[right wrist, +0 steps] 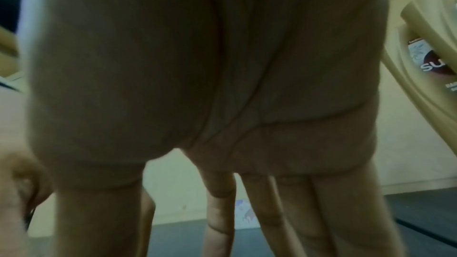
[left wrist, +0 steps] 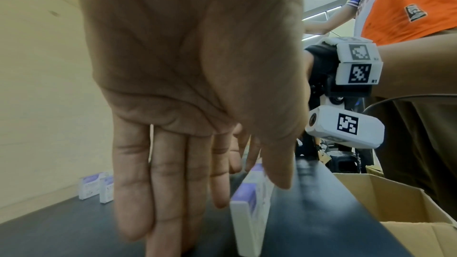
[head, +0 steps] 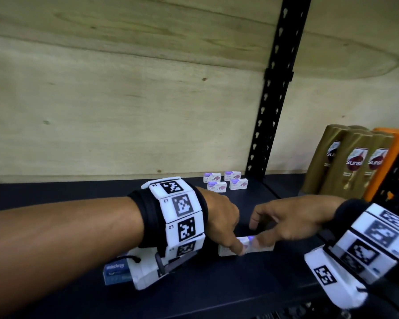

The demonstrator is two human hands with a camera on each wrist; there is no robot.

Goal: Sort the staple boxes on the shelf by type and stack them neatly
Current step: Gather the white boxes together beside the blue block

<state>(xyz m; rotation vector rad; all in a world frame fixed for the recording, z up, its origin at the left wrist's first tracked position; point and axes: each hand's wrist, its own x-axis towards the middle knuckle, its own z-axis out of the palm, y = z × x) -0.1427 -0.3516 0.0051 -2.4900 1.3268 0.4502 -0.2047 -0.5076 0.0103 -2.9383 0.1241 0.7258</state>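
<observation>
— Both of our hands meet on one white and purple staple box [head: 245, 247] near the front of the dark shelf [head: 78, 192]. Our left hand [head: 219, 217] lays its thumb on the box's left end; our right hand [head: 290, 219] touches the right end with its thumb tip.

— Are we pinching it?

— From the left wrist view our left fingers [left wrist: 133, 192] run straight and close together, the thumb reaching down to the box. Our right fingers [right wrist: 296, 212] hang long and slightly spread. Whether either hand really clamps the box we cannot tell; what we see is straight digits touching it.

— And the rest of the boxes?

— Four more white and purple boxes [head: 225, 181] sit in a two-by-two cluster at the back, against the plywood wall [head: 124, 100], well apart from ours. A blue box [head: 116, 272] lies at the front, partly hidden under our left wrist.

— Anything else up here?

— Gold shampoo bottles [head: 346, 162] stand upright to the right, past the black slotted upright [head: 274, 88]. A cardboard carton [left wrist: 395, 212] sits open below the shelf edge.
</observation>
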